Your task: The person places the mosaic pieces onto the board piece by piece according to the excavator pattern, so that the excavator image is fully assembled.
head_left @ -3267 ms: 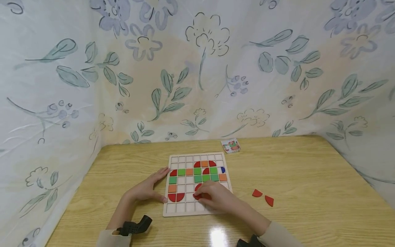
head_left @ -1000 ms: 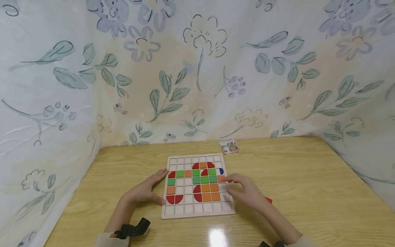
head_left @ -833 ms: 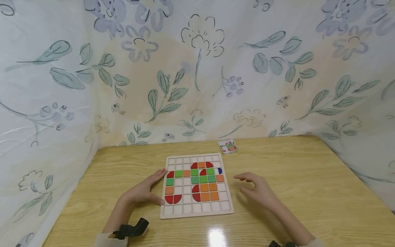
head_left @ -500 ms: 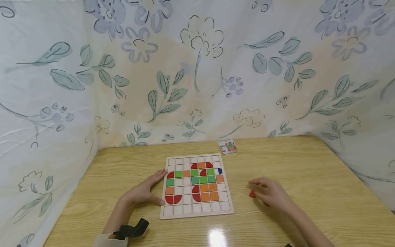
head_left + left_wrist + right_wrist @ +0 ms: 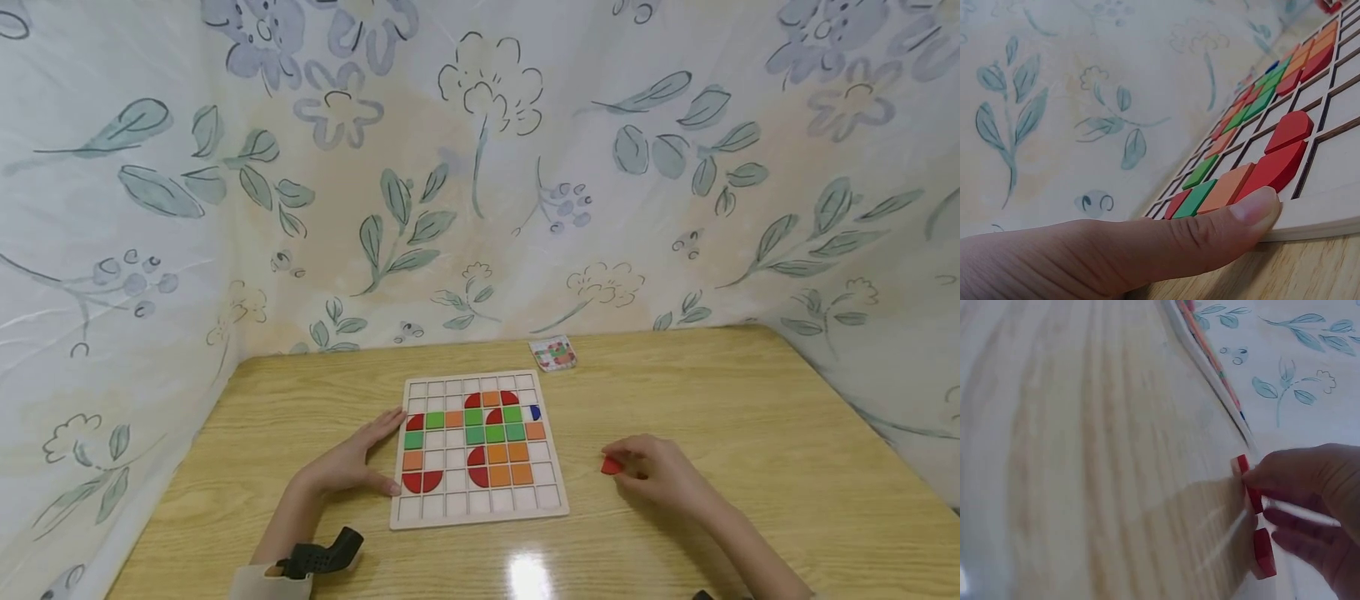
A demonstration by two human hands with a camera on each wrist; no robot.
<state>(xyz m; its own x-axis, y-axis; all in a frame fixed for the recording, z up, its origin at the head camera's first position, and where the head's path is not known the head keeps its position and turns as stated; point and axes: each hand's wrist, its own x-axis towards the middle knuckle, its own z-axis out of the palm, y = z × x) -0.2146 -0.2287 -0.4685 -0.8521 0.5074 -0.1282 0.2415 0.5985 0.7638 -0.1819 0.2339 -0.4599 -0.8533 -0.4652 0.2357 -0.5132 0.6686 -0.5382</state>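
The white gridded board (image 5: 480,504) lies on the table, with red quarter-circle and green and orange square pieces set in its cells. At its left edge rests my left hand (image 5: 352,460), fingers spread and straight. In the left wrist view the thumb (image 5: 1210,240) lies on the board's rim, close to a red piece (image 5: 1275,165). Right of the board, my right hand (image 5: 660,473) pinches a red quarter-circle piece (image 5: 611,467) at the tabletop. A second red piece (image 5: 1264,553) lies beside those fingers in the right wrist view; the hand hides it from the head view.
A small card (image 5: 553,354) printed with a coloured pattern lies behind the board. A blue piece (image 5: 535,412) sits in a cell near the board's right edge. Flowered cloth (image 5: 480,183) hangs around the table's (image 5: 750,400) back and sides.
My right hand has left the board, where it set a red piece beside the orange squares, and moved right to the loose red pieces, now pinching one. My left hand stays put.
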